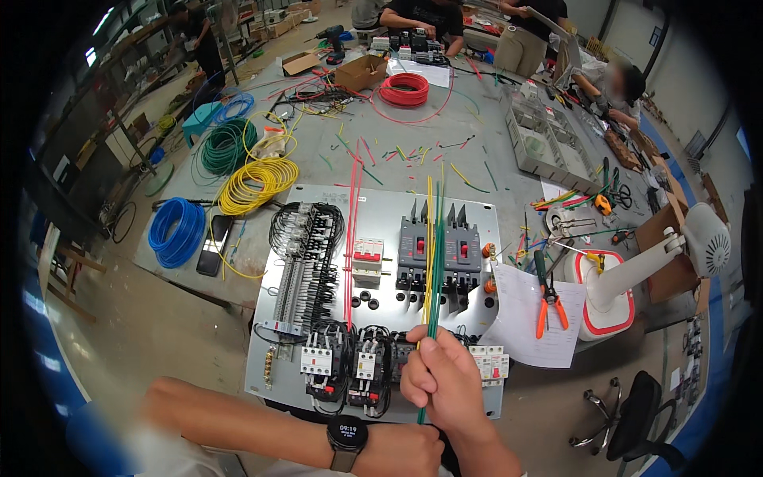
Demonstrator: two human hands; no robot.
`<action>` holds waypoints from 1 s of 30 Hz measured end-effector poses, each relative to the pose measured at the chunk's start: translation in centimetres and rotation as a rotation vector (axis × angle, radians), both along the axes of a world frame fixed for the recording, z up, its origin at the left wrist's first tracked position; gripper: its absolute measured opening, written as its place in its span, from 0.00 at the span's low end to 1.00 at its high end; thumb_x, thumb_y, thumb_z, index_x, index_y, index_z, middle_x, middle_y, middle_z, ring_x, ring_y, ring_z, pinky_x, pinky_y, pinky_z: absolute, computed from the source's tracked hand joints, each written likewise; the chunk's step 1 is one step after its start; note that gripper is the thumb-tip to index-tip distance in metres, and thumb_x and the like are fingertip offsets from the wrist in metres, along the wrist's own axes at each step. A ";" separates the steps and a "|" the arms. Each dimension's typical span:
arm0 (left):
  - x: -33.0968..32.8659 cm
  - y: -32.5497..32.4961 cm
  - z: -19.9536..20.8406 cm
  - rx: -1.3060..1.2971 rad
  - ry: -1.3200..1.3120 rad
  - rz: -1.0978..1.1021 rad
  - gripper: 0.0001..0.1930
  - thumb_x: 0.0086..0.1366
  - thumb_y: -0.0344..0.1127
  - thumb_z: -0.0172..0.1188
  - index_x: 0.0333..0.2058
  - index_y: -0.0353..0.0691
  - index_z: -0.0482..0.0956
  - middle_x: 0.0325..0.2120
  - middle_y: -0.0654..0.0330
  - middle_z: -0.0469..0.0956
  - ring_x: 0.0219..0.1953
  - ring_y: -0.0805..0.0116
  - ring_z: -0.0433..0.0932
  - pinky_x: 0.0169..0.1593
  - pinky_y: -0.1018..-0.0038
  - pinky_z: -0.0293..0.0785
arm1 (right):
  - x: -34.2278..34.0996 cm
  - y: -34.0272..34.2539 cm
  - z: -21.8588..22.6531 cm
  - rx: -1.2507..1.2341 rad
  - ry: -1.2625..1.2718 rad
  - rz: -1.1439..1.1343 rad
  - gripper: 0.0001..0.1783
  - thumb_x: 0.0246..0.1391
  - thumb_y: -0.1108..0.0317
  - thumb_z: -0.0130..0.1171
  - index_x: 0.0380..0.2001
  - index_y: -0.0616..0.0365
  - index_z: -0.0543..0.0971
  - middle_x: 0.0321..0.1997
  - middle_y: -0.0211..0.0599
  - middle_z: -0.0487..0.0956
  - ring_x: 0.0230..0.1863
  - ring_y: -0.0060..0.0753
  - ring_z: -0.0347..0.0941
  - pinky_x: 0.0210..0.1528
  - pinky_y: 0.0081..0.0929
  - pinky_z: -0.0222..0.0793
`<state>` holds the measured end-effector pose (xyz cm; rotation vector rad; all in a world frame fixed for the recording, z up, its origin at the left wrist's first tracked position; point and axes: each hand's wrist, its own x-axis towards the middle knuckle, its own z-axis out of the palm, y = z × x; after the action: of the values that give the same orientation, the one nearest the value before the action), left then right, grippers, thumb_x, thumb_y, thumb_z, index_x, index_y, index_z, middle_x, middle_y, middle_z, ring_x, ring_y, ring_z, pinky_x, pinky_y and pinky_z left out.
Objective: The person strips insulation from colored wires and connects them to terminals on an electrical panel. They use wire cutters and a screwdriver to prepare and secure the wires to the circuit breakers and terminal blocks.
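My right hand [443,378] is closed around a thin bundle of green and yellow wires [433,262] that runs up over the grey mounting panel [381,205]. It hovers above the row of contactors [350,362] at the panel's near edge. My left hand [401,450], with a black watch [347,436] on the wrist, lies just below the right hand near the wires' lower end; its fingers are hidden. Two dark moulded breakers [433,254], a small red-and-white breaker [367,261] and a terminal block with black wiring [306,266] are mounted on the panel.
Coils of blue [176,230], yellow [258,183], green [226,147] and red [404,89] wire lie on the table. Orange-handled pliers [547,300] rest on a paper sheet [534,326] beside a white fan [703,238]. A black phone [213,245] lies left. Other people work at the far end.
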<state>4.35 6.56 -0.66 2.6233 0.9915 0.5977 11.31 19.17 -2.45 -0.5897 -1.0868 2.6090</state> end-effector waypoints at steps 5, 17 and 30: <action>0.8 0.3 -1.3 -0.020 -0.195 0.009 0.27 0.55 0.61 0.62 0.15 0.40 0.82 0.15 0.56 0.77 0.23 0.54 0.79 0.31 0.57 0.74 | -1.9 1.3 0.6 0.205 -0.150 -0.067 0.16 0.78 0.63 0.44 0.58 0.62 0.72 0.17 0.22 0.62 0.13 0.20 0.58 0.18 0.23 0.57; 6.5 -1.5 -3.7 0.040 -0.508 -0.110 0.26 0.56 0.58 0.62 0.12 0.42 0.80 0.14 0.54 0.78 0.21 0.51 0.79 0.29 0.55 0.74 | -6.2 13.3 -2.3 0.319 -0.162 -0.313 0.20 0.78 0.62 0.47 0.64 0.63 0.72 0.21 0.21 0.63 0.19 0.18 0.61 0.23 0.22 0.60; 4.7 4.6 -6.9 0.113 -0.240 0.059 0.16 0.56 0.44 0.60 0.14 0.45 0.82 0.18 0.64 0.79 0.30 0.61 0.73 0.42 0.65 0.65 | 4.2 7.4 -1.2 0.423 -0.356 0.065 0.18 0.74 0.65 0.54 0.60 0.63 0.76 0.30 0.29 0.79 0.26 0.21 0.73 0.28 0.21 0.67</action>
<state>9.06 11.19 -7.59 2.5460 0.9878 0.9837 15.53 26.53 -3.64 -0.9444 -1.7304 2.2634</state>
